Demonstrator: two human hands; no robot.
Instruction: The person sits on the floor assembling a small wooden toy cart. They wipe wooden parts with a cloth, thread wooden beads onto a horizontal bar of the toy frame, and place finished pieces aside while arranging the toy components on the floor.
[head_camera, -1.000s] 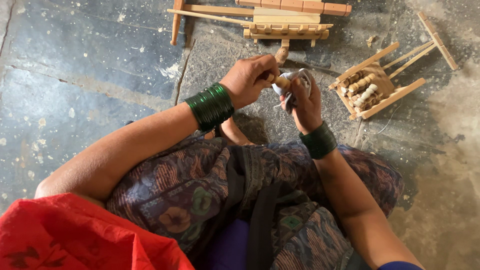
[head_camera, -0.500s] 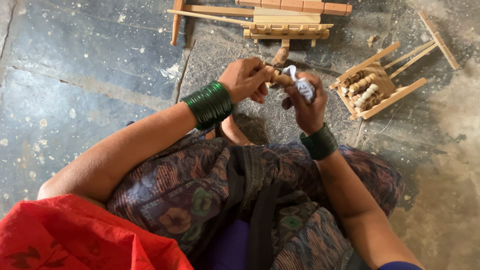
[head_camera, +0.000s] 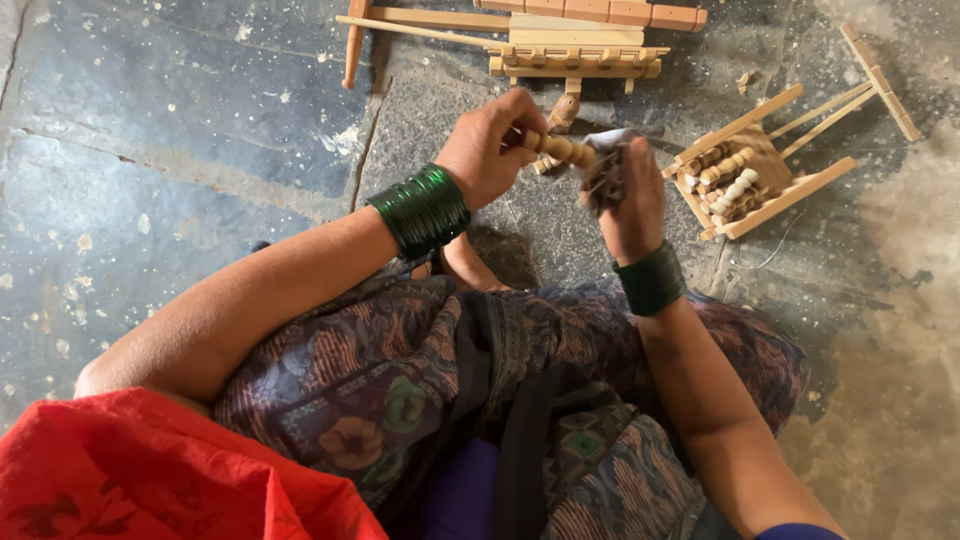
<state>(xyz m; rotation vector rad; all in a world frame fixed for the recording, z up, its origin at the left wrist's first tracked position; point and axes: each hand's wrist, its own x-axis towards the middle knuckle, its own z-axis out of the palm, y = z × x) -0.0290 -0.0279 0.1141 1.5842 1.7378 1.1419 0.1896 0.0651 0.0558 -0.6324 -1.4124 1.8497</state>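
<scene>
— Wooden, that piece in the left hand (head_camera: 492, 145)?
— Yes — a turned wooden spindle (head_camera: 556, 148), fingers closed round one end, above the stone floor (head_camera: 200, 150).
— And the right hand (head_camera: 628, 195)?
— Fingers clenched on a grey cloth (head_camera: 603, 172) touching the spindle; a wooden toy frame (head_camera: 745, 175) lies just beside.

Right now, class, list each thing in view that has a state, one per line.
Left hand: closed on the turned wooden spindle.
Right hand: gripping a crumpled grey abrasive scrap against the spindle.
Small wooden frame: lying on the stone floor, holding several spindles.
Long wooden frame: lying flat.
</scene>
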